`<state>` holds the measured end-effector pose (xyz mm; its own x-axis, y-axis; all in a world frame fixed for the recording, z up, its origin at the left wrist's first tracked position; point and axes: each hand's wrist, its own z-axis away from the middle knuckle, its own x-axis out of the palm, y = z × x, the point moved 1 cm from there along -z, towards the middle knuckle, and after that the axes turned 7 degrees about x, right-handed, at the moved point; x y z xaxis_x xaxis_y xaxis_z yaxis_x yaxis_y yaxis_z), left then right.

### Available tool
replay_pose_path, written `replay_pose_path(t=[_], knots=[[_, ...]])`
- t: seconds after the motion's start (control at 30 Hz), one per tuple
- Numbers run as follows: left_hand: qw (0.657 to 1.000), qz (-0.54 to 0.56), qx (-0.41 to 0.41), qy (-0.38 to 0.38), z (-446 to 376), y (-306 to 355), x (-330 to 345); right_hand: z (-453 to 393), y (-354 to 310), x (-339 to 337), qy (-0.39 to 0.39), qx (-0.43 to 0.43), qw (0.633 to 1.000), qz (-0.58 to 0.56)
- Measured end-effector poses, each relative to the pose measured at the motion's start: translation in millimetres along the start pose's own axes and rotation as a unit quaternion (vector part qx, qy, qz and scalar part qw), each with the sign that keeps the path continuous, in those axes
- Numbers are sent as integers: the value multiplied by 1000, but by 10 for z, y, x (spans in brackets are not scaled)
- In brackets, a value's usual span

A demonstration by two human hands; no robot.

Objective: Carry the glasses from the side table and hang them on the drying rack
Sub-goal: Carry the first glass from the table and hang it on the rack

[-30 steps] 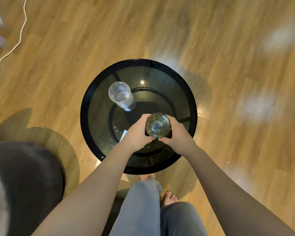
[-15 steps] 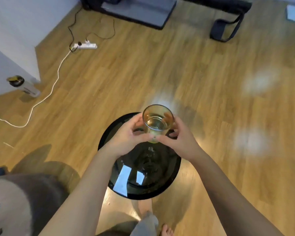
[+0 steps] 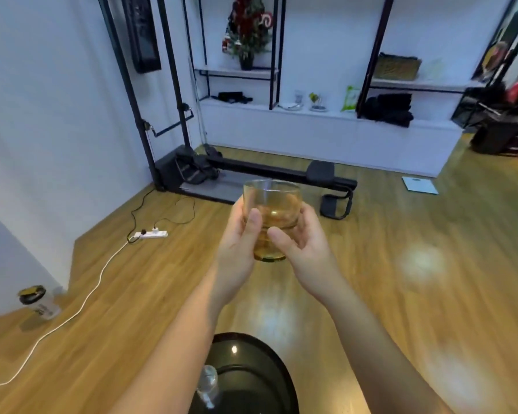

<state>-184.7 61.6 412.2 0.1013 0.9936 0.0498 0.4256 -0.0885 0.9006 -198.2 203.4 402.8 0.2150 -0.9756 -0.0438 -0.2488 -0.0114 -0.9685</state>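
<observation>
A short clear glass (image 3: 271, 210) is held upright in front of me, well above the floor. My left hand (image 3: 238, 243) grips its left side with the thumb on the front. My right hand (image 3: 304, 243) holds the right side, thumb curled toward the base. Below, at the bottom edge, the round black glass side table (image 3: 251, 351) still carries a tall clear glass (image 3: 208, 385), partly hidden behind my left forearm. No drying rack can be made out for sure.
A rowing machine (image 3: 251, 177) lies across the wooden floor ahead. A power strip (image 3: 151, 234) with white and black cables runs along the left. A jar (image 3: 38, 303) stands by the left wall. Shelves (image 3: 326, 112) line the far wall; a flat scale (image 3: 419, 185) lies at right.
Both hands have lifted the short glass off the side table and raised it. My view has tilted up from the tabletop to the room, leaving the table at the bottom edge.
</observation>
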Motion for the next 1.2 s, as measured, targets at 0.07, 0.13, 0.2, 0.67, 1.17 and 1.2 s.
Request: replay_pose_path(t=[0.07, 0.13, 0.2, 0.67, 1.17, 1.2], knots=[[1000, 2, -5, -10, -178, 28, 175, -60, -91, -195, 22, -2, 1000, -3], [1000, 11, -11, -19, -363, 17, 378, -134, -131, -438, 43, -1, 999, -8], [999, 34, -13, -36, -551, -52, 600, -226, -124, -731, 58, 0, 998, -19], [998, 52, -4, 24, -2253, -603, 2610, -1369, -182, -3226, 64, -16, 998, 10], [998, 65, 15, 0, -4465, -1931, 3696, -3163, 541, -5104, 87, -16, 995, 56], [998, 67, 18, -2, -4692, -1999, 3743, -3386, 568, -5217, 88, -20, 994, 55]])
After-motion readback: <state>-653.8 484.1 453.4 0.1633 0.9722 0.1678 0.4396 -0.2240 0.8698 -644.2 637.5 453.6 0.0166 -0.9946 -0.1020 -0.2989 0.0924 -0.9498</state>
